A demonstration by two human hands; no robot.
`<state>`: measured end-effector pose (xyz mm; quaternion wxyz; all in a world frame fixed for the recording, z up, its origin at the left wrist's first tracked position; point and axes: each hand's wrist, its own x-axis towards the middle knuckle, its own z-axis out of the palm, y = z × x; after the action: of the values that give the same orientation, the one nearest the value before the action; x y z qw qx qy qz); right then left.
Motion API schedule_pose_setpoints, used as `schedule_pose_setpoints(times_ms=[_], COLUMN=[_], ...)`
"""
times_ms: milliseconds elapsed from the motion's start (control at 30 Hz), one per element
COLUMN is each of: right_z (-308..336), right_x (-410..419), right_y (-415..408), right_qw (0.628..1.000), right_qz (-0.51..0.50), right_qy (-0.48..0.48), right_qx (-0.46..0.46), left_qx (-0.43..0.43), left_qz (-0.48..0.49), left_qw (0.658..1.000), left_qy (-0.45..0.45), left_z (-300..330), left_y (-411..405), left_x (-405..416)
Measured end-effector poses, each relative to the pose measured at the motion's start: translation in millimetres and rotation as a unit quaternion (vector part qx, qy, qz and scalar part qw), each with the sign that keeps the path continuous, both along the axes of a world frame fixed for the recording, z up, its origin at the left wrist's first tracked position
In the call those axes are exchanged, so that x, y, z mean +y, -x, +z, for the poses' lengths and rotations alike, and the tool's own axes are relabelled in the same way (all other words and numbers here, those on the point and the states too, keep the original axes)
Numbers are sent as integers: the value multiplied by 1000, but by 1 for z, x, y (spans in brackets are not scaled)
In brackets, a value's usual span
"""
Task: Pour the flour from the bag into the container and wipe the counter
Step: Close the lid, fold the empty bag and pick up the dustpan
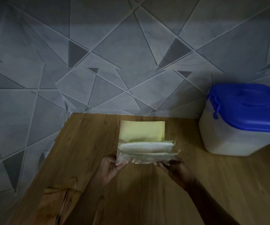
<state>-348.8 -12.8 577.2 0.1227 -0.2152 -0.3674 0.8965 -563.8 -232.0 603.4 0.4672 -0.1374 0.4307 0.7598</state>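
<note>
A person's two bare hands hold a folded flour bag (144, 152) just above a wooden counter (147, 192), near the middle of the head camera's view. The left hand (110, 168), at about 7 o'clock from the bag, pinches the bag's near left corner between thumb and curled fingers; the right hand (174, 167), at about 5 o'clock from the bag, grips the near right edge, fingers curled under the paper. The bag is pale and crumpled, with a rolled white bulge across its width and a flat lip on the near side (whether its lower edge touches the counter cannot be told in the dim light). Directly behind the bag, at 12 o'clock, a flat yellow cloth (142, 131) lies on the counter, its near edge hidden by the bag's top. The container (238, 135), a translucent white tub, stands well apart at roughly 2 o'clock from the bag, by the back right of the counter; its blue lid (247, 108) sits on top, with a blue clasp hanging down the left side. The contents of the tub cannot be made out through its cloudy wall. Beyond the counter's far edge and down its left side lies a grey surface patterned with angular lines and dark triangles (98, 62). The right forearm runs from the hand toward 5 o'clock and out of the lower edge of the picture.
</note>
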Motion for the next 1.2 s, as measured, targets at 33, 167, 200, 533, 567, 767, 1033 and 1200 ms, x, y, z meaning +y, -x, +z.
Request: schedule_pose_setpoints(times_ms=[33, 167, 200, 533, 567, 767, 1033, 1200], right_z=[1, 22, 26, 33, 34, 51, 71, 60], right_x=[0, -12, -16, -37, -36, -24, -2, -14], right_y=[-2, -8, -9, -29, -32, -57, -76, -81], right_qw=[1000, 975, 963, 941, 940, 943, 943, 934], right_qz=[19, 70, 71, -3, 8, 46, 159, 198], right_qy=[-20, -211, -257, -329, -332, -323, -293, -297], right_qx=[8, -20, -40, -84, -77, -64, 10, 19], left_qx=[-6, -14, -12, 273, 330, 362, 395, 359], left_qz=[0, -2, 5, -185, -198, -153, -76, -7], left_qw=[1000, 1000, 1000, 931, 903, 910, 902, 921], left_qy=[9, 10, 2, 158, 194, 131, 154, 151], left_z=[-1, 10, 10, 11, 12, 37, 61, 65], left_y=[0, -13, -16, -63, -67, -105, -173, -220], left_x=[0, -4, -8, -20, -20, -24, -35, -59])
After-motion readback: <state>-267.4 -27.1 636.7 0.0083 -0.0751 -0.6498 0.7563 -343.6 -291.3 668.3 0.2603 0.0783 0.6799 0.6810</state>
